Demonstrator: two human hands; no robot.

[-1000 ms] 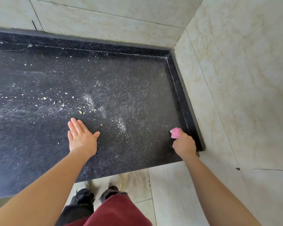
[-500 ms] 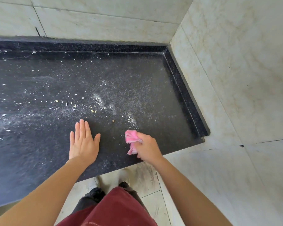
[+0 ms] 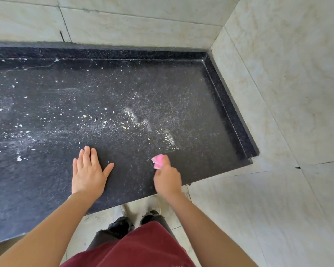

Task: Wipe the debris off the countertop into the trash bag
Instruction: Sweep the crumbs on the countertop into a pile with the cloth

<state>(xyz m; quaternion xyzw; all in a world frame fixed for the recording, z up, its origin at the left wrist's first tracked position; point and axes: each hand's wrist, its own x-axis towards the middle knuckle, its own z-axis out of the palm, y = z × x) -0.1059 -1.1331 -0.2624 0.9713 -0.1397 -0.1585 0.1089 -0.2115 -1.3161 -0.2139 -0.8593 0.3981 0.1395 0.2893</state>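
The right hand (image 3: 167, 181) has its grip closed around a crumpled pink cloth (image 3: 158, 160) near the black speckled stone desk's (image 3: 191, 97) front edge. Pale crumb debris (image 3: 127, 120) lies beyond and leftward; the flat, open left hand (image 3: 88, 170) is nearer. No trash bag is visible.

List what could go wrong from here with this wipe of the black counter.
1. No trash bag is in view, and the right hand holds the small pink cloth near the front edge of the black speckled stone countertop; swept crumbs may drop onto the tiled floor.
2. The pale crumbs and white powder are spread wide; the small cloth may only smear them.
3. The left hand lies flat beside the debris and could pick up dust.
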